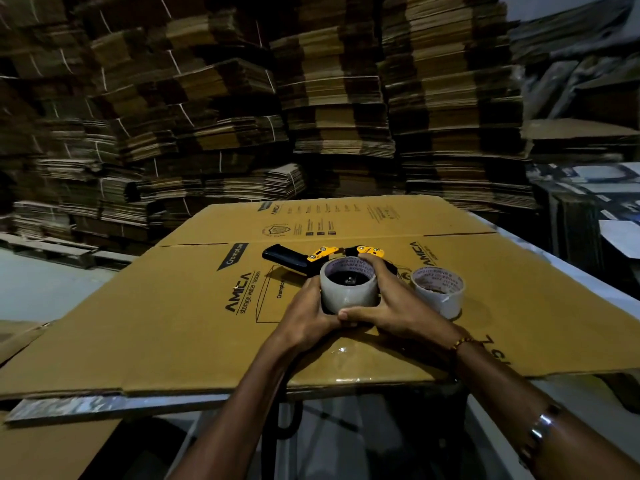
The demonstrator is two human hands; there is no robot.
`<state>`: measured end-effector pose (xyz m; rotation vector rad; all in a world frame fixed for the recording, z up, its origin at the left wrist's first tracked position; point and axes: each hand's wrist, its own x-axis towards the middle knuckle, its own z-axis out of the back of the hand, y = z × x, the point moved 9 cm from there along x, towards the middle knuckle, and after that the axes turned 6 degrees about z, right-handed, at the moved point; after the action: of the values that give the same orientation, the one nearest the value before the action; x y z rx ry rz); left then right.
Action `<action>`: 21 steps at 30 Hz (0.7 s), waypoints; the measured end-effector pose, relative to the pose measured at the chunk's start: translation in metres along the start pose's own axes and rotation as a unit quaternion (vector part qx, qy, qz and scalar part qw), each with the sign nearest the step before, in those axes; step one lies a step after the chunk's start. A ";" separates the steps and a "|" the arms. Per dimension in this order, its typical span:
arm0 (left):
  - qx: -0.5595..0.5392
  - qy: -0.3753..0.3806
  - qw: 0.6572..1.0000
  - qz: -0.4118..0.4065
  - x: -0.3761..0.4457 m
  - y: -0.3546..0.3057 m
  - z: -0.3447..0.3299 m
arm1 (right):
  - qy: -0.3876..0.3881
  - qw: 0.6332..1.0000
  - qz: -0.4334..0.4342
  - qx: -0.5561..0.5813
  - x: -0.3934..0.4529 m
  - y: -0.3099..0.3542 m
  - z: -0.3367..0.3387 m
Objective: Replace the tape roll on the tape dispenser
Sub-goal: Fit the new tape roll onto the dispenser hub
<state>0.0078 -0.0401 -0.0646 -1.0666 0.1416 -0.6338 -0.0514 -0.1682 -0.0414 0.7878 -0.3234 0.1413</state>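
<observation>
Partly hidden tape dispenser, hands gripping roll

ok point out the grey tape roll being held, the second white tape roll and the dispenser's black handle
grey tape roll in both hands (pixel 348 296), head view, front outer wall
second white tape roll (pixel 446 301), head view, outer side wall
black dispenser handle (pixel 282 257), head view, middle of the handle

The tape dispenser lay mostly hidden behind the tape roll; at four o'clock, the right forearm was cut off.
</observation>
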 end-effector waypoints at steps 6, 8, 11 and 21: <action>0.001 -0.002 1.000 0.003 0.000 0.000 0.000 | 0.055 0.998 -0.008 -0.020 0.005 0.000 0.002; 0.004 -0.007 1.000 0.001 -0.001 0.000 0.000 | 0.050 0.999 -0.015 -0.010 0.004 -0.002 0.003; 0.000 -0.007 1.000 -0.018 -0.004 -0.004 0.000 | 0.032 0.999 -0.020 0.013 0.000 -0.004 0.001; 0.007 0.009 0.999 -0.044 -0.004 -0.005 -0.002 | 0.001 1.000 -0.010 -0.002 -0.003 -0.003 -0.002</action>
<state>0.0017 -0.0410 -0.0622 -1.0574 0.1071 -0.7228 -0.0533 -0.1689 -0.0465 0.7868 -0.3138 0.1223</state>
